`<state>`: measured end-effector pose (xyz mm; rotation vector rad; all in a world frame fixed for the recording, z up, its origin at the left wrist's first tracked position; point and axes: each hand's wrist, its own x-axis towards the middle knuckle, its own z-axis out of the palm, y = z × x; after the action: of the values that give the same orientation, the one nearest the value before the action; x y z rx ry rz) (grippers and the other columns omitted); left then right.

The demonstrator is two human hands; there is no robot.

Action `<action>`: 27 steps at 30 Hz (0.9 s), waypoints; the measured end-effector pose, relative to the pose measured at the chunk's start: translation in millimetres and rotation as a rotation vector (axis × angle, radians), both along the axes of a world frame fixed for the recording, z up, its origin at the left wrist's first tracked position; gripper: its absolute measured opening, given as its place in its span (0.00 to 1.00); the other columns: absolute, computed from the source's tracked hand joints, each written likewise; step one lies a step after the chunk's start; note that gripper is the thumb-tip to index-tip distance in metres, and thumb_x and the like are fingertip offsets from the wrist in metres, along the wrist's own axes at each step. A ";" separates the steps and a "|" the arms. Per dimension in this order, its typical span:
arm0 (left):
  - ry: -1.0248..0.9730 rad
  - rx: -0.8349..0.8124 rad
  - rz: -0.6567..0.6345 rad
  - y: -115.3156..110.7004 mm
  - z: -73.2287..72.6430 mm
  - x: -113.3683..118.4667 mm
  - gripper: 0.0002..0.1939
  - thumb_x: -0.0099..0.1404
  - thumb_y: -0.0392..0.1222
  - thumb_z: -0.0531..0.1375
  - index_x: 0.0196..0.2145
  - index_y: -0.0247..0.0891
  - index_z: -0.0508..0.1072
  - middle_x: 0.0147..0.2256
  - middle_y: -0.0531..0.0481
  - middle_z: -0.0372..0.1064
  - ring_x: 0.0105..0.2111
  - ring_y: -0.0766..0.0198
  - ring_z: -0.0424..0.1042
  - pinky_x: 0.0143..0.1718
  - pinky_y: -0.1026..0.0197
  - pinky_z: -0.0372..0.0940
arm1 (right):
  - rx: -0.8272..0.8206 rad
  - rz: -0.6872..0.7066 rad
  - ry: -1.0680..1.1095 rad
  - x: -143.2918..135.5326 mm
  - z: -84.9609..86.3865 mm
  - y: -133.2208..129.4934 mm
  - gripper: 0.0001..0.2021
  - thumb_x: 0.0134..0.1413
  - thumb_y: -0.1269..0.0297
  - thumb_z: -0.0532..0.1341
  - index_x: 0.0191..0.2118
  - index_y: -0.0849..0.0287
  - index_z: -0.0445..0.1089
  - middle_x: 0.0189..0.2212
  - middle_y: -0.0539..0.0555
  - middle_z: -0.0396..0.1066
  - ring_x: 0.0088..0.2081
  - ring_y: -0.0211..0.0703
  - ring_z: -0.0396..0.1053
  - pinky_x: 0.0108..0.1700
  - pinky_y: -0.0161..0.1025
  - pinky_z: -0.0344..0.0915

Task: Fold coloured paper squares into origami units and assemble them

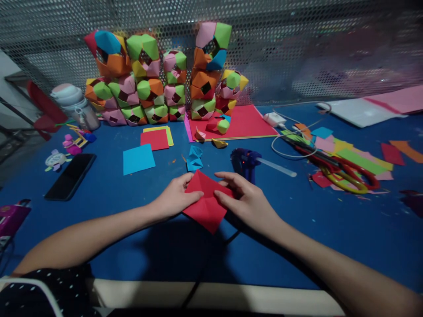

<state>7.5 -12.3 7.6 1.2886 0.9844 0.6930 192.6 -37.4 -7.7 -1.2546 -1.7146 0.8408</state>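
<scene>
A creased square of red paper [207,211] is held above the blue table, one corner pointing toward me. My left hand [175,193] grips its left side, thumb on top and fingers beneath. On the opposite side, my right hand [246,198] pinches the paper between thumb and fingers. Just beyond the sheet lies a folded blue paper piece [194,158]. A dark blue glue gun [246,160] with a clear glue stick in it rests past my right hand. To the left are a flat blue paper square [139,159] and a red paper square [154,139] on yellow sheets.
Stacked paper modules [148,92] line the perforated metal screen at the back. Scissors [346,176] lie among paper scraps [361,159] on the right, near a white charger [275,119] with its cable. A phone [71,177] and a bottle [74,105] are on the left.
</scene>
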 end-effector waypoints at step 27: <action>-0.044 0.056 0.145 -4.4 -8.7 1.8 0.17 0.59 0.41 0.58 0.46 0.35 0.67 0.41 0.47 0.71 0.39 0.61 0.71 0.41 0.60 0.65 | -0.291 -0.140 0.468 -0.7 -5.6 8.3 0.23 0.43 0.55 0.67 0.45 0.59 0.65 0.29 0.50 0.68 0.29 0.36 0.65 0.32 0.34 0.65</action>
<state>9.3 -16.8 -1.1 1.2537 1.0354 0.8626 191.9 -29.1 -13.3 -1.2262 -1.1491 1.2196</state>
